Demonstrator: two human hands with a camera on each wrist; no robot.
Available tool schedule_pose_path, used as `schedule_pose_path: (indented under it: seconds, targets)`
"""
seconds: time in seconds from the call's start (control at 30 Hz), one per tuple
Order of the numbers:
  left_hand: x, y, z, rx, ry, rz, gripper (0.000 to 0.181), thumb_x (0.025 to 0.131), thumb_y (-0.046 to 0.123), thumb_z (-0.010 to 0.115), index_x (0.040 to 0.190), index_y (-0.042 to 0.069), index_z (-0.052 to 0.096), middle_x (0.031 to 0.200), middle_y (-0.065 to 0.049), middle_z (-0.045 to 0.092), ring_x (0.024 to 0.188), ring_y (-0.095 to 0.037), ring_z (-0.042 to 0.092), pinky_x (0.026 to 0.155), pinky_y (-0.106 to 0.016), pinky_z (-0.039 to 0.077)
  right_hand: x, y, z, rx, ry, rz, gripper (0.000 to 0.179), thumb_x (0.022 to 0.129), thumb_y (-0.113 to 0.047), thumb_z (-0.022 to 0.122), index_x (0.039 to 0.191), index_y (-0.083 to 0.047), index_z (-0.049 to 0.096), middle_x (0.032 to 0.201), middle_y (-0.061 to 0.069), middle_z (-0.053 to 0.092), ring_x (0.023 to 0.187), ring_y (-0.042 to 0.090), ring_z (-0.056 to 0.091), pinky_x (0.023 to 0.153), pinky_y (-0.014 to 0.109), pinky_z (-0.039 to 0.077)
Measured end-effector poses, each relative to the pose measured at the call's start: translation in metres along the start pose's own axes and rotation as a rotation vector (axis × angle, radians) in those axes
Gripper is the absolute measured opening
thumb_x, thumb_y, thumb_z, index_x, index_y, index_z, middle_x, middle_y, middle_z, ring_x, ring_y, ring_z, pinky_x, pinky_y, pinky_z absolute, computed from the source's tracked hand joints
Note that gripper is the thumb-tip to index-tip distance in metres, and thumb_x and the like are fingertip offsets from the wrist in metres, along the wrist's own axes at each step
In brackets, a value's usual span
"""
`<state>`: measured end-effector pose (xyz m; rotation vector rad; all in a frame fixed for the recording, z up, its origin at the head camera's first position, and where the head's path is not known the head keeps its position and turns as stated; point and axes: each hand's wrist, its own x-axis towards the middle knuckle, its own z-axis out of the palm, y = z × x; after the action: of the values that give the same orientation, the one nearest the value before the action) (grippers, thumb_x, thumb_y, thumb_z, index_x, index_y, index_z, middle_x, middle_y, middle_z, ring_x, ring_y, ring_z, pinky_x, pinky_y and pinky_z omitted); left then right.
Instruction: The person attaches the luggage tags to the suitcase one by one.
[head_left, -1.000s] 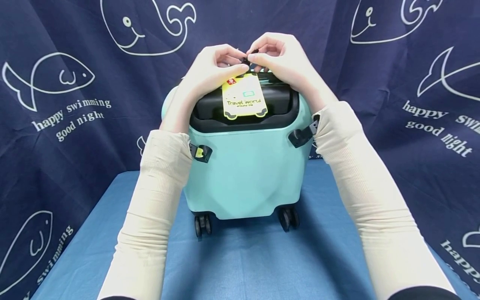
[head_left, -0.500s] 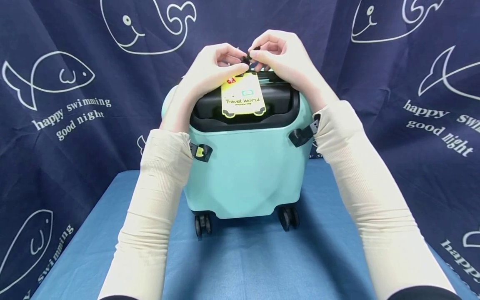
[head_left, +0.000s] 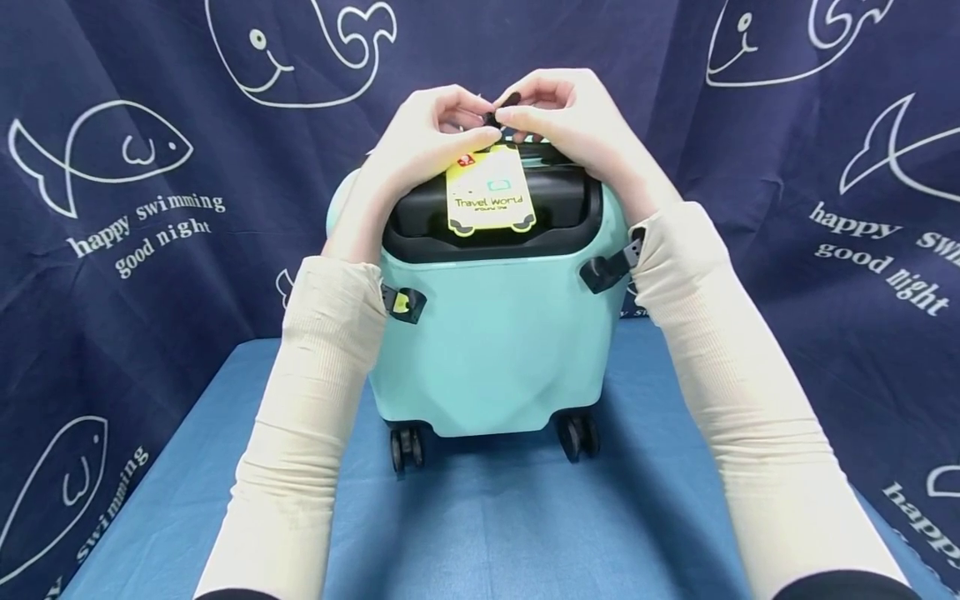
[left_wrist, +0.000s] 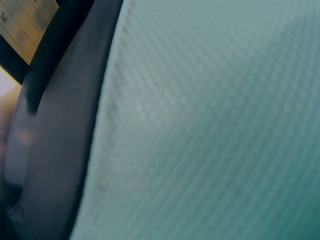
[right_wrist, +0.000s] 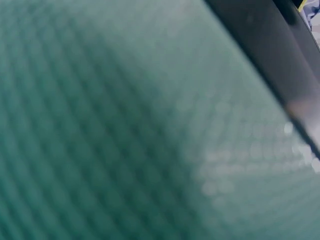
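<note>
A mint-green suitcase [head_left: 495, 342] stands upright on its wheels. From the black strap [head_left: 512, 100] above its handle hangs a yellow luggage tag [head_left: 489, 190] printed "Travel World". My left hand [head_left: 427, 137] pinches the strap's lower part between thumb and fingers, just above the tag. On the other side my right hand [head_left: 573, 117] pinches the strap's loose end, which sticks up between thumb and forefinger. Both hands meet close over the black handle recess [head_left: 562, 200]. In the left wrist view the tag's lined back [left_wrist: 31, 30] shows past the black trim; the suitcase's ribbed side fills the rest.
The suitcase's black wheels [head_left: 577, 435] rest on a table with a blue cloth [head_left: 487, 525]. Behind hangs a navy curtain [head_left: 150, 308] with white fish and whale drawings. Wrist straps with black mounts [head_left: 607, 268] sit close to the suitcase front.
The right hand rises slightly with the strap end, then comes back down closer to the left hand. The tag sways a little left and back right. The suitcase stays in place.
</note>
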<state>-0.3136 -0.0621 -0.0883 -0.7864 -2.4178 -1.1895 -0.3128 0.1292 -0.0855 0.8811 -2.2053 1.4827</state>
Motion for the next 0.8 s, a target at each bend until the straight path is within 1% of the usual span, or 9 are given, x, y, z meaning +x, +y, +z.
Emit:
schedule_pose_path:
  seconds: [0.17,0.37,0.63,0.8]
  targets:
    - [-0.0007,0.0003,-0.0006,0.024,-0.003,0.017,0.035,0.085,0.029,0.067,0.116,0.013,0.064,0.106,-0.003,0.067,0.086,-0.009,0.061,0.079,-0.018,0.042,0.0002,0.0007,0.0,-0.012,0.006,-0.008,0.01,0.083,-0.017,0.071,0.091,-0.011,0.07,0.067,-0.002,0.06,0.067,0.013,0.057,0.065,0.023,0.04]
    - [-0.0022,0.001,-0.0001,0.025,-0.004,0.013,0.034,0.086,0.028,0.066,0.115,0.012,0.063,0.106,-0.005,0.067,0.087,-0.009,0.061,0.08,-0.018,0.043,-0.0011,0.0002,0.0005,-0.025,0.011,-0.006,0.01,0.084,-0.017,0.07,0.092,-0.011,0.069,0.066,-0.001,0.058,0.066,0.012,0.058,0.063,0.023,0.039]
    - [-0.0015,0.0022,0.0005,0.039,-0.004,0.006,0.034,0.086,0.026,0.066,0.115,0.01,0.062,0.11,-0.006,0.067,0.091,-0.008,0.061,0.082,-0.017,0.043,-0.0012,-0.0017,0.0013,-0.003,0.018,0.024,0.006,0.086,-0.014,0.068,0.091,-0.012,0.067,0.067,-0.001,0.06,0.066,0.011,0.058,0.062,0.022,0.04]
    - [-0.0011,0.0029,0.0008,0.052,-0.004,0.004,0.034,0.086,0.026,0.065,0.116,0.01,0.062,0.11,-0.006,0.067,0.091,-0.008,0.061,0.082,-0.017,0.043,-0.001,-0.0019,0.0017,-0.013,0.019,0.019,0.007,0.086,-0.014,0.067,0.092,-0.011,0.066,0.067,-0.001,0.06,0.066,0.011,0.059,0.062,0.022,0.041]
